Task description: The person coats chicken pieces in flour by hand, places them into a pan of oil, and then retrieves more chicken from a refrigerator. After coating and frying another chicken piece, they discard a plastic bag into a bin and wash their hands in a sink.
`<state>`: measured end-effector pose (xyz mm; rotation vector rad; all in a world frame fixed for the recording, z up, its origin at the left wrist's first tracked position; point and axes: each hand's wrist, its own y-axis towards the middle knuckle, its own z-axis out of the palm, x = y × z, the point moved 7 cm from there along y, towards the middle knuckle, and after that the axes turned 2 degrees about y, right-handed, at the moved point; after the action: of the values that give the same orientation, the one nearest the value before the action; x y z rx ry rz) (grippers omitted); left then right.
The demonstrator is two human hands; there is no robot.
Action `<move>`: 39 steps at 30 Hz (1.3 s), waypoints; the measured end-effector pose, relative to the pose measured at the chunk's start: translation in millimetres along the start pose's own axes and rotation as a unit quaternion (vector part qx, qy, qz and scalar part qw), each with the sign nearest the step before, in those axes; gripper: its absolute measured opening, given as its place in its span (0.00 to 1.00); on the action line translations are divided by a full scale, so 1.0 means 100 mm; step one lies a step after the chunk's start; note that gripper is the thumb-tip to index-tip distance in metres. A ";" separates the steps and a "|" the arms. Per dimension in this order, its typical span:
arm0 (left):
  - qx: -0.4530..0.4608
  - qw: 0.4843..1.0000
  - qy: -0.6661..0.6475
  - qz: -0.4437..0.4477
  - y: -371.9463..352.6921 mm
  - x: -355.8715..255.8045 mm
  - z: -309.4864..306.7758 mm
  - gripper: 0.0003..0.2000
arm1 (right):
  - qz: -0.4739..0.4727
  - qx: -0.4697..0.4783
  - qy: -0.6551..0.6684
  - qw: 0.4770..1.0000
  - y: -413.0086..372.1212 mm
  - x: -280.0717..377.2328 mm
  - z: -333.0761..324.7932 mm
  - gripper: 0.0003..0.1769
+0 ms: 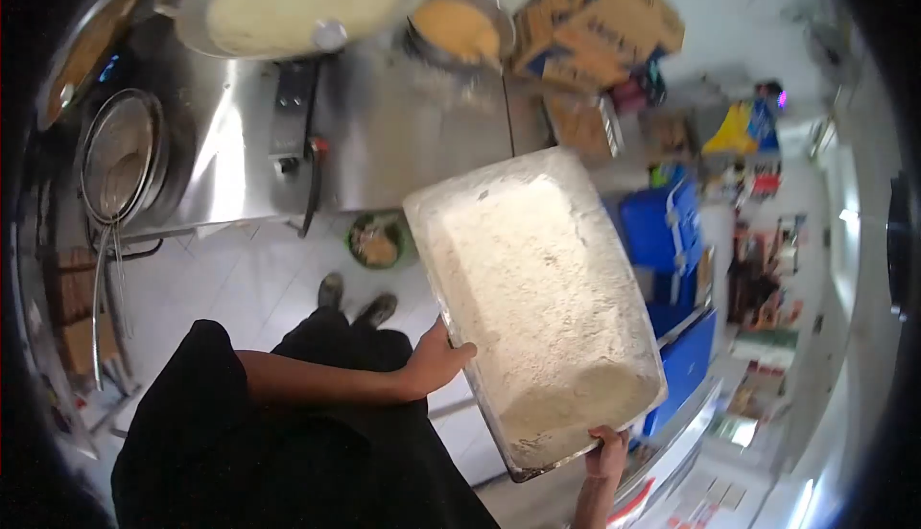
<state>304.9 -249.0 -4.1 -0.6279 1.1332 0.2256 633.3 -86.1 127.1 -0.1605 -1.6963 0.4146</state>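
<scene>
A deep rectangular metal tray (446, 294) of whitish, flour-like powder (542, 289) is held up in front of my body, tilted in view. My left hand (436, 361) grips its near long side, with the thumb over the rim. Around the lower short edge, close to the corner, close the fingers of my right hand (606, 454). The powder is lumpy in the middle and hollowed out towards the end by my right hand. The underside of the tray is hidden.
A steel counter (413, 136) carries a large pan of pale contents (297, 1), a bowl of orange-tan stuff (456, 30) and cardboard boxes (604, 25). Wire strainers (120, 155) sit left. A green basin (376, 241) stands on the floor; blue containers (662, 227) are right.
</scene>
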 end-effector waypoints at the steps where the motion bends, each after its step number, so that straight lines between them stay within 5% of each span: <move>1: 0.005 0.999 -0.035 0.028 -0.12 0.16 0.05 0.33 | -0.020 -0.014 -0.036 0.999 0.03 -0.05 -0.12 0.24; 2: 0.006 0.998 -0.034 0.053 -0.18 0.32 0.10 0.33 | -0.043 -0.007 -0.026 0.999 0.06 -0.11 -0.20 0.24; 4: -0.026 0.994 -0.093 0.053 -0.37 0.56 0.27 0.32 | -0.048 0.084 -0.075 0.992 0.23 -0.02 -0.23 0.03; 5: -0.073 0.993 -0.018 0.094 -0.52 0.42 0.22 0.30 | -0.067 0.099 -0.088 0.989 0.30 0.04 -0.18 0.01; 8: -0.160 0.978 -0.030 0.128 -0.36 1.02 0.21 0.19 | -0.064 0.201 -0.121 0.970 0.76 0.01 -0.02 0.01; 9: -0.186 0.977 0.035 0.099 -0.50 0.94 0.16 0.18 | -0.038 0.197 -0.144 0.969 0.70 0.00 0.20 0.02; 10: -0.165 0.984 -0.066 0.017 -0.48 0.79 0.21 0.18 | 0.009 0.223 -0.216 0.950 0.93 0.18 0.37 0.02; 17: -0.316 0.931 -0.184 -0.010 1.07 0.36 -0.39 0.19 | 0.088 0.299 -0.311 0.898 3.15 0.50 2.38 0.03; 20: -0.386 0.911 -0.144 -0.023 1.26 0.53 -0.30 0.22 | 0.125 0.366 -0.321 0.865 3.56 0.35 2.75 0.18; 22: -0.402 0.910 -0.078 -0.057 1.35 0.45 -0.27 0.25 | -0.061 0.488 -0.278 0.825 3.82 0.35 3.07 0.21; 23: -0.397 0.912 -0.088 -0.058 1.38 0.35 -0.25 0.24 | -0.052 0.494 -0.274 0.823 3.98 0.29 3.19 0.21; 25: -0.319 0.937 -0.108 -0.097 1.59 0.59 -0.19 0.20 | 0.110 0.485 -0.253 0.830 4.35 0.05 3.35 0.24; 26: -0.322 0.936 -0.099 -0.103 1.55 0.55 -0.21 0.20 | 0.117 0.488 -0.245 0.830 4.61 -0.05 3.44 0.24; 28: -0.176 0.949 -0.159 -0.210 1.52 0.47 -0.03 0.26 | 0.118 0.446 -0.376 0.804 5.11 -0.33 3.50 0.26; 32: -0.161 0.965 -0.071 -0.192 1.24 0.12 -0.16 0.28 | 0.116 0.441 -0.315 0.832 5.32 -0.47 3.72 0.24; 34: -0.285 0.948 0.051 -0.133 1.07 0.01 -0.46 0.25 | 0.015 0.444 -0.351 0.824 5.55 -0.53 3.80 0.24; 39: -0.412 0.905 0.052 -0.090 0.73 -0.25 -0.62 0.23 | -0.053 0.332 -0.335 0.880 5.22 -0.21 3.65 0.20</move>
<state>211.6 -222.3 -23.9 -1.5038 1.0500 0.5276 213.2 323.6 -122.8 0.6516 -2.1072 1.0296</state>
